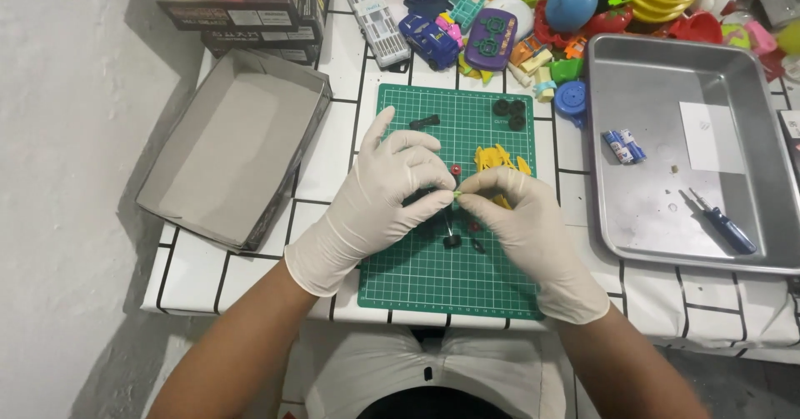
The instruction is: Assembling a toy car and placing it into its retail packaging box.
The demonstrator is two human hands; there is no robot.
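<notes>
Both hands wear white gloves and meet over a green cutting mat (417,277). My left hand (379,198) and my right hand (521,227) pinch one tiny green-yellow part (457,195) between their fingertips. A small red piece (456,170) lies just above the fingers. Yellow toy parts (497,160) sit beside my right hand. A black wheel on an axle (451,239) lies below the fingers. More black wheels (509,112) and a black bar (425,122) rest near the mat's far edge.
A metal tray (658,210) at the right holds a blue screwdriver (727,225), small batteries (624,145) and a white paper. An open grey cardboard box (229,148) lies at the left. Several colourful toys (500,19) and dark boxes (242,2) crowd the table's far side.
</notes>
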